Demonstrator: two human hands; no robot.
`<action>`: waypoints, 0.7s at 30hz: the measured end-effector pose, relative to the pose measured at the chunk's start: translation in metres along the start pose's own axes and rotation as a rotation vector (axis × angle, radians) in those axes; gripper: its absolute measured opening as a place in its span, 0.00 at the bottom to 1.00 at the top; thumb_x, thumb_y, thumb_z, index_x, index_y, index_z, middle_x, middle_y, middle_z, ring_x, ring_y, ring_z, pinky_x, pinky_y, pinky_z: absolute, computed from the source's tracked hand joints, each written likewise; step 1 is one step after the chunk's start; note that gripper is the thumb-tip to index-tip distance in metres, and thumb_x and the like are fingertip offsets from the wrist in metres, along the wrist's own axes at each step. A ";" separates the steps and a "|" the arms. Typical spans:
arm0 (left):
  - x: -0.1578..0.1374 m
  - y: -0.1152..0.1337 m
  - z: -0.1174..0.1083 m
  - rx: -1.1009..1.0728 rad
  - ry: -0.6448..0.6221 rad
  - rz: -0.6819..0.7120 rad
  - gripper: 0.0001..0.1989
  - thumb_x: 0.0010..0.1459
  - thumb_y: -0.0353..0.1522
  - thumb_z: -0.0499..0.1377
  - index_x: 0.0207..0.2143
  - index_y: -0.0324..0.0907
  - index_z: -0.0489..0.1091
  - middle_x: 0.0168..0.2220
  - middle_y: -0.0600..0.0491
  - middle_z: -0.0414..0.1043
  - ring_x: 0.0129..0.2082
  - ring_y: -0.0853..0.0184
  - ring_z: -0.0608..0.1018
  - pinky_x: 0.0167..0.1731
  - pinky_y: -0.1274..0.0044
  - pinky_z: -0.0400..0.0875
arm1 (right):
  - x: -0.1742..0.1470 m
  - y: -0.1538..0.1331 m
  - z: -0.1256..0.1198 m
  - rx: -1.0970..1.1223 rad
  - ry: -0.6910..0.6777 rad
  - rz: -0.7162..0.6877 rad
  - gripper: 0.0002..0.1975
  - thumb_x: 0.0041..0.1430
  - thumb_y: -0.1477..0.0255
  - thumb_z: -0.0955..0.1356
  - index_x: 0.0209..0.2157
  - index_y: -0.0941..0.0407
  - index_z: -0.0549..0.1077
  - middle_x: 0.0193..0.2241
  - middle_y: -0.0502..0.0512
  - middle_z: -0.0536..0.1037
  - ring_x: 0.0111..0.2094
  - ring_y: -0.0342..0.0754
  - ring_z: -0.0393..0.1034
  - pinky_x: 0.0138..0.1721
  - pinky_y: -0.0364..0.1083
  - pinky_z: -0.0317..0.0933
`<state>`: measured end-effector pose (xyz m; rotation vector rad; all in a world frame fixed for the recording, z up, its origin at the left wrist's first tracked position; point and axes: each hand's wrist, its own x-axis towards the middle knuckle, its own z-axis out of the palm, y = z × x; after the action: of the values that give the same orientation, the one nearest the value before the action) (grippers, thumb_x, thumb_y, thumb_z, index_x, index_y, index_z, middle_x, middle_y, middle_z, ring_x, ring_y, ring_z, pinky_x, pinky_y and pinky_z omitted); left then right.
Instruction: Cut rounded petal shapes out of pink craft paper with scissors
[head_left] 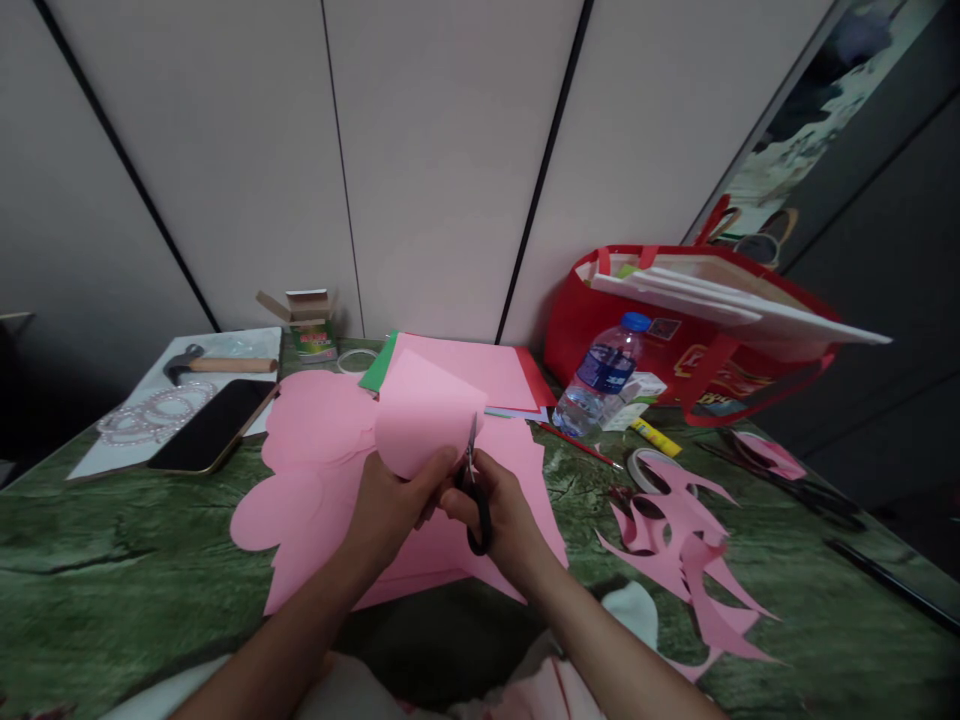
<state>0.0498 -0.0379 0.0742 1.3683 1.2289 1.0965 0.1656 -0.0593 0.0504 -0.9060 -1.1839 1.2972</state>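
Note:
My left hand (401, 495) is closed on the lower edge of a pink paper sheet (424, 410), which has a rounded left side and stands raised above the table. In my right hand (499, 500) is a pair of scissors (475, 500) with dark handles, blades pointing up at the paper's right edge. Both hands are close together and the fingertips nearly meet. Beneath them lie more pink sheets (517, 475) and cut pink shapes with rounded edges (319, 415). How far the blades are parted is hard to see.
Pink offcuts (697, 560) and a roll of tape (660, 470) lie right. Behind them are a water bottle (604, 375), a glue tube (655, 437) and a red bag (574, 320). At left are a phone (215, 425), a hammer (225, 365) and a small open box (313, 335).

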 end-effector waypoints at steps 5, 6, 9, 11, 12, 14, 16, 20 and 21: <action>-0.001 0.006 0.001 0.018 0.027 -0.015 0.16 0.47 0.37 0.60 0.12 0.37 0.67 0.07 0.59 0.58 0.08 0.76 0.61 0.09 0.83 0.53 | -0.001 0.000 -0.001 -0.003 0.006 0.007 0.14 0.44 0.66 0.71 0.28 0.54 0.62 0.16 0.43 0.65 0.20 0.42 0.58 0.25 0.43 0.54; -0.001 0.007 0.001 0.023 0.029 -0.014 0.17 0.47 0.37 0.60 0.11 0.37 0.66 0.06 0.60 0.57 0.08 0.76 0.61 0.09 0.83 0.53 | -0.001 0.000 -0.001 -0.006 0.011 0.009 0.14 0.44 0.66 0.71 0.28 0.54 0.62 0.17 0.44 0.65 0.20 0.42 0.58 0.25 0.43 0.54; -0.001 0.009 0.001 0.034 0.033 0.000 0.18 0.47 0.36 0.60 0.10 0.38 0.63 0.06 0.60 0.56 0.08 0.77 0.60 0.09 0.83 0.53 | -0.002 -0.002 -0.001 -0.020 0.027 0.016 0.13 0.43 0.66 0.71 0.27 0.55 0.63 0.17 0.44 0.65 0.20 0.41 0.58 0.24 0.43 0.54; -0.001 0.009 0.001 0.036 0.036 0.002 0.18 0.47 0.36 0.60 0.10 0.38 0.63 0.06 0.60 0.56 0.08 0.77 0.60 0.09 0.83 0.53 | -0.002 -0.002 0.000 -0.022 0.031 0.021 0.13 0.44 0.67 0.71 0.27 0.55 0.63 0.17 0.44 0.65 0.20 0.41 0.58 0.24 0.42 0.54; -0.002 0.010 0.001 0.036 0.040 0.002 0.17 0.47 0.36 0.60 0.10 0.38 0.64 0.06 0.60 0.56 0.08 0.77 0.60 0.09 0.83 0.53 | -0.002 -0.002 0.000 -0.024 0.032 0.023 0.13 0.44 0.67 0.71 0.28 0.55 0.64 0.17 0.43 0.65 0.20 0.41 0.58 0.23 0.42 0.54; -0.002 0.011 0.001 0.045 0.045 0.004 0.17 0.47 0.35 0.60 0.10 0.38 0.64 0.06 0.61 0.56 0.08 0.77 0.60 0.09 0.83 0.53 | -0.002 -0.002 -0.001 -0.024 0.032 0.028 0.12 0.44 0.68 0.71 0.28 0.55 0.64 0.17 0.44 0.65 0.20 0.40 0.58 0.23 0.42 0.54; -0.002 0.012 0.000 0.058 0.058 0.000 0.17 0.46 0.34 0.60 0.10 0.38 0.63 0.06 0.61 0.55 0.08 0.77 0.59 0.09 0.83 0.52 | -0.002 -0.001 -0.001 -0.021 0.034 0.037 0.12 0.44 0.69 0.71 0.28 0.56 0.64 0.17 0.43 0.65 0.20 0.40 0.58 0.22 0.41 0.53; -0.003 0.014 0.000 0.082 0.085 -0.006 0.18 0.45 0.35 0.60 0.09 0.39 0.60 0.06 0.61 0.55 0.08 0.77 0.58 0.09 0.83 0.51 | -0.002 -0.001 -0.001 -0.021 0.040 0.049 0.12 0.44 0.70 0.71 0.27 0.56 0.64 0.16 0.42 0.64 0.19 0.39 0.57 0.22 0.40 0.53; -0.003 0.014 0.000 0.089 0.091 -0.006 0.19 0.45 0.35 0.60 0.08 0.39 0.60 0.06 0.61 0.55 0.08 0.77 0.58 0.09 0.83 0.51 | -0.002 -0.001 -0.001 -0.023 0.038 0.050 0.12 0.44 0.70 0.71 0.27 0.56 0.64 0.16 0.42 0.64 0.18 0.39 0.56 0.22 0.40 0.53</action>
<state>0.0514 -0.0409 0.0878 1.3931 1.3617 1.1216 0.1672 -0.0610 0.0509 -0.9782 -1.1547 1.3033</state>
